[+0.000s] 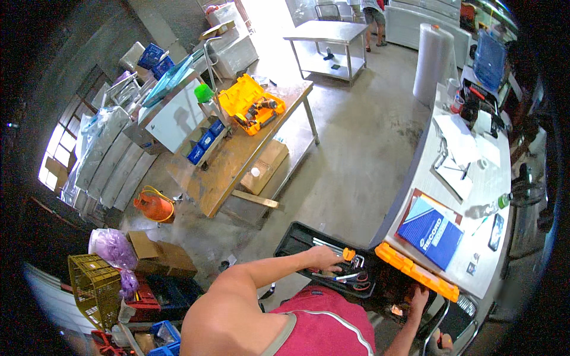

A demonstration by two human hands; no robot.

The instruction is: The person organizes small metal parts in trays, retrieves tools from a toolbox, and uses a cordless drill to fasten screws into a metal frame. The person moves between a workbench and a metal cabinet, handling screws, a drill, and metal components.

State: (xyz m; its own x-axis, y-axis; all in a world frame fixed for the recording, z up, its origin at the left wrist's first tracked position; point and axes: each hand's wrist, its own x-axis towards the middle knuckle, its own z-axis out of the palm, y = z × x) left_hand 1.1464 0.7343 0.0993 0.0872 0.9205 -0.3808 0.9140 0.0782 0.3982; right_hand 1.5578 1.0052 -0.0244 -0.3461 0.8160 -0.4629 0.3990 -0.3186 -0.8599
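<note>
My left hand [324, 258] reaches over a black tool tray [286, 242], its fingers stretched out above the contents. Whether they touch a tool is unclear. Silvery rods [325, 242], a small orange piece [348, 254] and red-handled scissors [361, 283] lie in or over the tray. To the right, my right hand [419, 298] is raised at the underside of a long orange toolbox part [415, 272] by the desk's edge. Its fingers are partly in shadow, so its grip does not show. The dark space between the hands hides most of what lies there.
A desk [484, 261] on the right bears a blue folder [430, 232], a bottle [487, 209] and a phone [496, 231]. Across the floor stands a workbench [279, 148] with an open orange case [244, 98]. An orange gas cylinder [155, 207] and a yellow crate [95, 291] stand left.
</note>
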